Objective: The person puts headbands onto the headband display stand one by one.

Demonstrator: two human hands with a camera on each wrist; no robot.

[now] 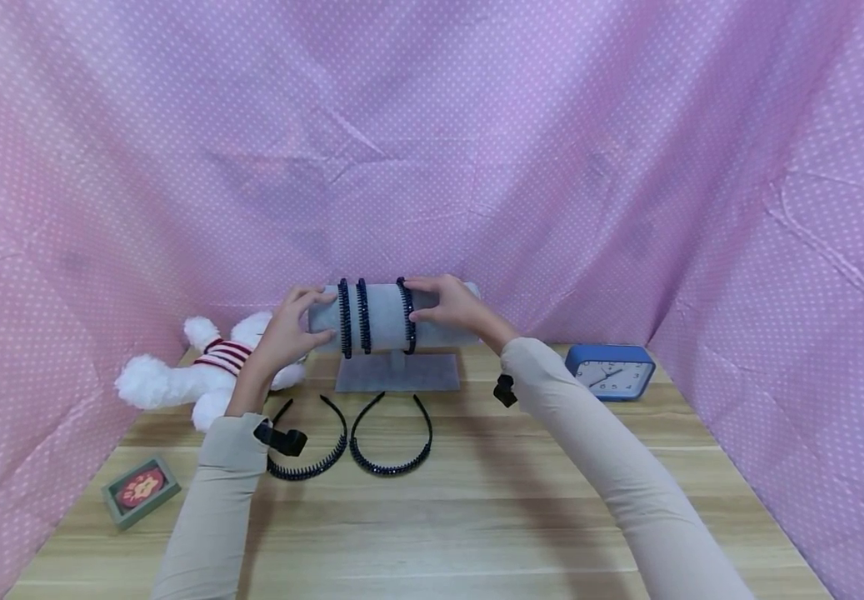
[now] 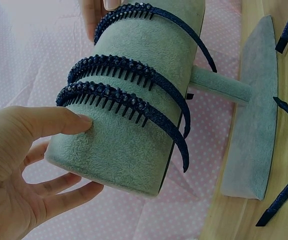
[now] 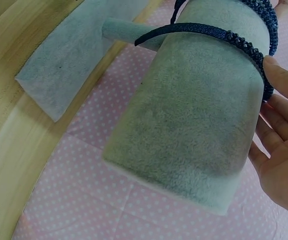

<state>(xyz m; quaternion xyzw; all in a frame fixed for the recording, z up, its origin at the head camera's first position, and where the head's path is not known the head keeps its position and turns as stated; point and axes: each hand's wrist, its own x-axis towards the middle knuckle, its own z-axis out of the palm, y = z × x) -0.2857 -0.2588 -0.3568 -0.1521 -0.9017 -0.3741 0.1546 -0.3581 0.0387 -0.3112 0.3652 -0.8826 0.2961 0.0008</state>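
Three headbands (image 1: 345, 333) on one display stand (image 1: 387, 321), two headbands (image 1: 390, 472) on the counter (image 1: 461, 533).
Hands are held apart: the stand's left end is gripped by the left hand (image 1: 282, 337), the rightmost mounted headband (image 1: 411, 340) pinched by the right hand (image 1: 456, 307); one plush toy (image 1: 177, 387), partly blocked by the left arm (image 1: 214, 500), one frame (image 1: 142, 492), one clock (image 1: 611, 377) are seen.

Pink cloth (image 1: 432, 150) printed with small white dots hangs behind the desk (image 1: 506, 533) and along both its sides, filling the background up to the top of the head view. Creases and loose folds run through it, and its colour shifts from pale pink at the left to a deeper mauve at the right. The desk has a light wood-grain top with yellowish and brown streaks, crossed by soft-edged shadows.
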